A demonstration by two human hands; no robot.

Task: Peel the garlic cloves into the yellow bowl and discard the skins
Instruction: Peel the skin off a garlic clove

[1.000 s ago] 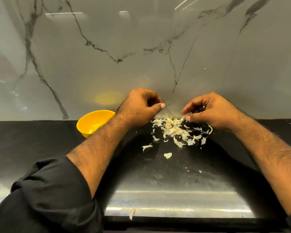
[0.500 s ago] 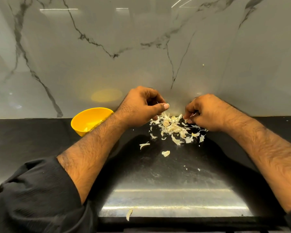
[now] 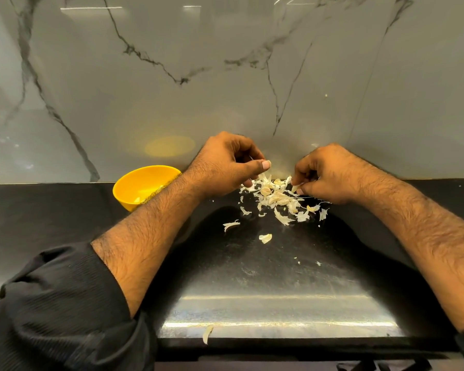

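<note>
Black stone counter point(image 3: 65, 218) meets a grey marble wall point(image 3: 172, 76) veined in black, where one person works with two bare hands. One yellow bowl point(image 3: 145, 187) stands against the wall, just beyond the left forearm, its mouth up; something pale lies at its bottom, too small to identify. The left hand point(image 3: 225, 167) is curled, thumb and fingers pinching a pale bit of garlic or skin, and which cannot be told. The right hand point(image 3: 330, 175) is also curled, its fingertips point(image 3: 299, 190) pinching a small pale piece at the pile's edge. Between and just below the two grips lies one pile of skins point(image 3: 276, 199), too tangled to count, with a few rounder pieces that may be cloves, their long axes unclear. Nearer the person than the pile, two loose skins point(image 3: 265, 238) lie apart, and one more scrap point(image 3: 207, 333) sits at the counter's front edge.
</note>
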